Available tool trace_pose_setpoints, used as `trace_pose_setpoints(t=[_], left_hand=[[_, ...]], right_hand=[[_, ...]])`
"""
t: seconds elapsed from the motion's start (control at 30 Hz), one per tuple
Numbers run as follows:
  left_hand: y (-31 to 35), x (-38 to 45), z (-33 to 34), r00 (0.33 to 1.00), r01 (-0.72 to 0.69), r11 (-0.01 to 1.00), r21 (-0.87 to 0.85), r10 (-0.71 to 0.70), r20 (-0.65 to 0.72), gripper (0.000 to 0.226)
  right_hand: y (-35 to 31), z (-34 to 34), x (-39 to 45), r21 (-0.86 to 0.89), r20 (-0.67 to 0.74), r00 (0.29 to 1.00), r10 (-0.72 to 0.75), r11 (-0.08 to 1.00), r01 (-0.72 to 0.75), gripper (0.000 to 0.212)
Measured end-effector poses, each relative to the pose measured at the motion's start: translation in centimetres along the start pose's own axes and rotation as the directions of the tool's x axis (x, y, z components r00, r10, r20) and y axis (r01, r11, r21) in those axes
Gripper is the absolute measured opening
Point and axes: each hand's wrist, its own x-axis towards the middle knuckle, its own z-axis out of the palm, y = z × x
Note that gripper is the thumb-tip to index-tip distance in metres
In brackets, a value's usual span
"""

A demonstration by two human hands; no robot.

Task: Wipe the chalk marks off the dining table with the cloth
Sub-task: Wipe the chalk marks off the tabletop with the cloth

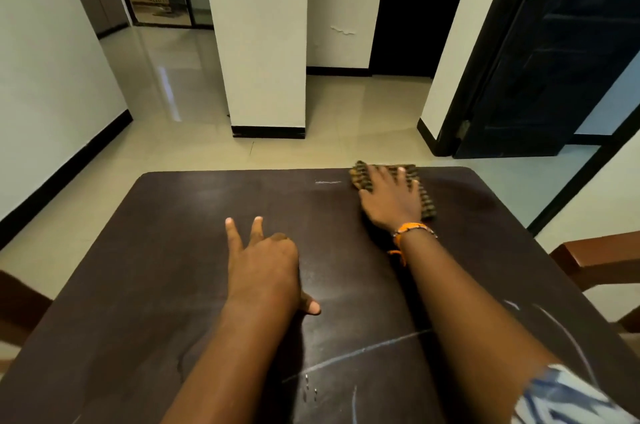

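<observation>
Presently the right hand [391,197] lies flat, fingers spread, pressing the cloth [426,197] onto the dining table [156,268] at its far right corner. Left hand [263,264] rests splayed mid-table, holding nothing. Chalk marks [360,351] remain near the front edge; a short one [327,182] sits just left of the cloth.

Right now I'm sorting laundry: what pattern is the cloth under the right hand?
The cloth looks dark brown-olive with ribbed stripes, seen in the head view.
</observation>
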Motion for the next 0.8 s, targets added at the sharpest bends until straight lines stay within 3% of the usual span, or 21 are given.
trace_pose_setpoints(t=[0.07, 0.13, 0.23, 0.37, 0.5, 0.6, 0.7, 0.8], left_hand=[[0.2, 0.2, -0.1, 1.000, -0.012, 1.000, 0.020, 0.012, 0.001, 0.076], [0.2, 0.5, -0.2, 1.000, -0.019, 1.000, 0.024, 0.019, 0.012, 0.077], [0.5, 0.6, -0.4, 0.999, 0.002, 1.000, 0.007, -0.002, 0.045, 0.081], [2.0, 0.4, -0.2, 1.000, -0.008, 0.986, -0.164, 0.006, -0.017, 0.086], [4.4, 0.3, 0.0, 0.995, -0.094, 0.972, -0.216, 0.088, -0.041, 0.094], [5.7, 0.2, 0.2, 0.996, -0.092, 0.983, -0.162, 0.090, -0.018, 0.080], [6.2, 0.3, 0.1, 0.996, -0.087, 0.992, -0.091, 0.089, 0.016, 0.081], [6.5, 0.4, -0.1, 0.995, -0.094, 0.993, -0.067, 0.097, 0.032, 0.078]], right_hand=[[-5.9, 1.7, 0.2, 0.018, 0.057, 0.973, -0.225, 0.974, 0.224, 0.059], [-10.9, 3.3, -0.2, 0.067, 0.131, 0.889, -0.440, 0.898, 0.434, 0.059], [-12.5, 3.5, 0.3, 0.126, 0.171, 0.823, -0.542, 0.840, 0.527, 0.059], [-5.2, 0.7, 3.1, 0.098, 0.115, 0.899, -0.423, 0.905, 0.413, 0.055], [7.9, -3.0, 4.6, 0.044, 0.013, 0.996, -0.092, 0.995, 0.092, 0.050], [15.4, -4.8, 3.8, 0.115, -0.025, 0.992, 0.125, 0.986, -0.121, 0.052], [17.0, -4.5, 3.1, 0.211, -0.029, 0.982, 0.186, 0.962, -0.176, 0.053], [15.4, -4.1, 2.8, 0.051, -0.062, 0.990, 0.123, 0.991, -0.120, 0.056]])
